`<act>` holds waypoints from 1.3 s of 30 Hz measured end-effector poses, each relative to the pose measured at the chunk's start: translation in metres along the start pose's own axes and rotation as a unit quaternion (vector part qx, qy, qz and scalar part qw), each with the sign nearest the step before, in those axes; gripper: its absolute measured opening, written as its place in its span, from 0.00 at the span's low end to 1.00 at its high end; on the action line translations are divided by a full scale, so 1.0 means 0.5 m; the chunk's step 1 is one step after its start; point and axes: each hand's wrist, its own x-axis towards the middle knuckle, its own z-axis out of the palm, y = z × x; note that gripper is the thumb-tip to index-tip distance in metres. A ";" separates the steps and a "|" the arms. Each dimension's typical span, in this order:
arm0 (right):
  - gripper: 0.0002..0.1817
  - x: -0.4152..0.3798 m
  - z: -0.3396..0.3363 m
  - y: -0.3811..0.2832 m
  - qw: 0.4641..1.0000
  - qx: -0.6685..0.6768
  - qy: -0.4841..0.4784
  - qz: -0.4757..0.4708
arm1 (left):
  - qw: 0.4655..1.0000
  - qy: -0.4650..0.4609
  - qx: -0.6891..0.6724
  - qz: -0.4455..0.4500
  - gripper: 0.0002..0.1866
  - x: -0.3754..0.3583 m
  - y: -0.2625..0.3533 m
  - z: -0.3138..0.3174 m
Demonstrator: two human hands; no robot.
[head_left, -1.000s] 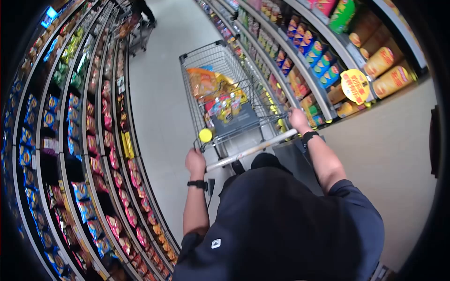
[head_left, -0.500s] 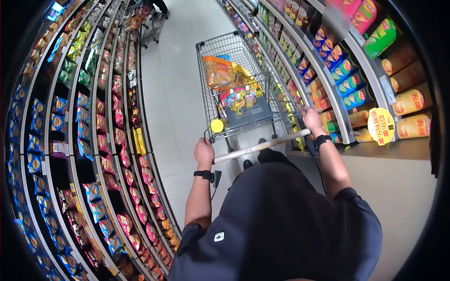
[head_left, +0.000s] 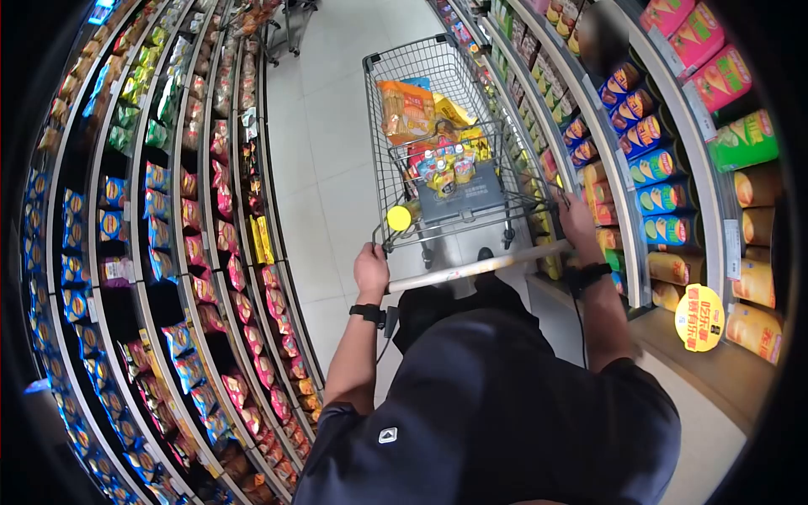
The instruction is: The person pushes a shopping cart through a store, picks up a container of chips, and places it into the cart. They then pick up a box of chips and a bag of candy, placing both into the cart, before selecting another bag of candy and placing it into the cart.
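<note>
A wire shopping cart stands ahead of my body. My left hand is closed round the left end of its pale handlebar, beside a yellow disc. At the right end, my right hand is wrapped round the handle's corner, its fingertips partly hidden. Inside the cart lie a large orange snack bag, yellow packages and several small pouches. The pouches rest near a grey seat panel. Both wrists wear black bands with cables.
Shelves of bagged chips line the left side of the aisle. Close on the right are shelves of canned chips, with a round yellow sign sticking out. Pale floor tiles run ahead, where another cart is partly in view.
The cart and my hands appear slightly further right in view. The right shelves and yellow sign have shifted right and down. Both hands keep hold of the handlebar.
</note>
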 end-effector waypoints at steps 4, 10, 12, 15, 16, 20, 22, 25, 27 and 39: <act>0.15 0.005 -0.024 -0.015 0.995 -0.041 0.085 -0.043 | 0.999 -0.029 -0.027 0.004 0.14 0.026 0.009 0.016; 0.15 -0.071 0.000 -0.185 0.974 -0.008 0.198 -0.110 | 0.972 -0.203 -0.095 0.072 0.18 0.073 0.021 -0.017; 0.15 -0.087 0.070 -0.230 0.983 0.021 0.154 -0.100 | 0.945 -0.284 -0.126 0.102 0.20 0.094 0.019 -0.020; 0.14 -0.142 0.151 -0.323 0.997 0.001 0.043 -0.064 | 0.887 -0.352 -0.281 0.096 0.22 0.114 -0.027 0.000; 0.14 -0.144 0.157 -0.336 0.997 -0.008 0.043 -0.062 | 0.884 -0.382 -0.260 0.073 0.22 0.128 -0.051 0.005; 0.14 -0.149 0.162 -0.326 0.994 -0.063 0.086 -0.034 | 0.916 -0.355 -0.164 0.096 0.23 0.169 -0.231 0.051; 0.16 -0.147 0.164 -0.318 0.994 -0.061 0.081 -0.044 | 0.927 -0.352 -0.039 0.125 0.24 0.196 -0.377 0.071; 0.19 -0.156 0.159 -0.325 0.997 -0.027 0.060 -0.032 | 0.885 -0.426 0.145 0.119 0.27 0.237 -0.628 0.067; 0.19 -0.165 0.156 -0.330 0.997 -0.029 0.060 -0.034 | 0.901 -0.397 0.178 -0.002 0.29 0.251 -0.778 0.054; 0.14 -0.192 0.179 -0.312 0.980 -0.051 0.189 -0.039 | 0.898 -0.302 -0.155 -0.280 0.18 0.189 -0.718 0.005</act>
